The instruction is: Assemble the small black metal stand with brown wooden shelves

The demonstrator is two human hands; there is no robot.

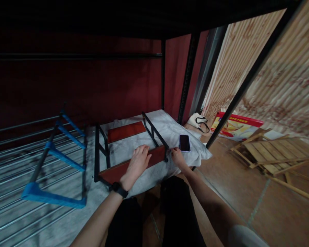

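Palm of the left hand (137, 161) lies flat, fingers spread, on the near red-brown board (130, 165) of a small black-framed rack (103, 151); nothing is clasped, it looks to be pressing the board down to steady it. Right hand (177, 156) is pinched at the rack's right end, by the upright (154, 132); what the fingertips hold, if anything, cannot be told. Rack rests on a white cloth (167, 127) over a wire shelf (12, 206), probably as padding. Second red-brown board (126, 131) sits at the far side. Phone (184, 142) lies just beside the right hand. Blue frame (59, 154) stands well apart to the left.
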